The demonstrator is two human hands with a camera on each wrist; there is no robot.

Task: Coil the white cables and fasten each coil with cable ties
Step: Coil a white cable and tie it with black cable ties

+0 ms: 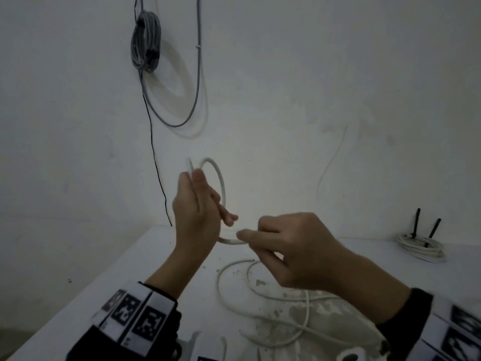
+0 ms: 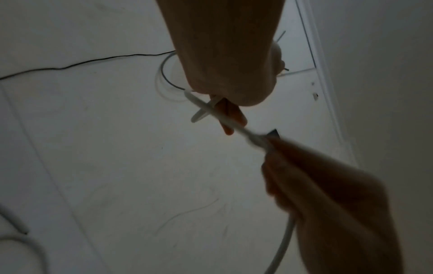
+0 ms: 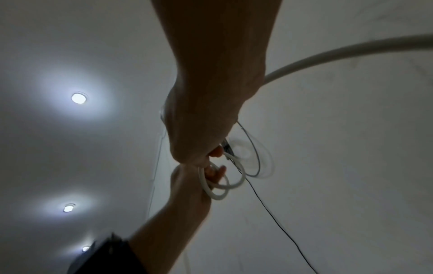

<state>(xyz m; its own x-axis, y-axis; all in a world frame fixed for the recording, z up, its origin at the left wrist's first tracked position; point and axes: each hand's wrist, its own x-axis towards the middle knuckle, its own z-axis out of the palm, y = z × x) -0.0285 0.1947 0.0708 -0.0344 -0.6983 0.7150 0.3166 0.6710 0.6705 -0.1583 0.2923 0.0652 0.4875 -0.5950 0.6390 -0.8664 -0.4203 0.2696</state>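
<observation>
A white cable [image 1: 221, 183] is looped once in the air above the table's far edge. My left hand [image 1: 197, 204] holds the loop where it crosses, the cable's end sticking up past the thumb. My right hand [image 1: 294, 248] pinches the same cable [image 2: 234, 125] just right of the loop. In the right wrist view the loop [image 3: 220, 187] shows as two turns beside the left hand [image 3: 189, 185]. The rest of the cable [image 1: 260, 293] lies in loose curves on the white table [image 1: 109, 285]. A finished white coil [image 1: 421, 248] with black ties lies at the far right.
A grey cable coil [image 1: 145, 43] hangs on the wall, with a thin black wire [image 1: 156, 162] running down to the table. Short white pieces [image 1: 223, 346] lie at the table's near edge. The table's left edge runs diagonally at lower left.
</observation>
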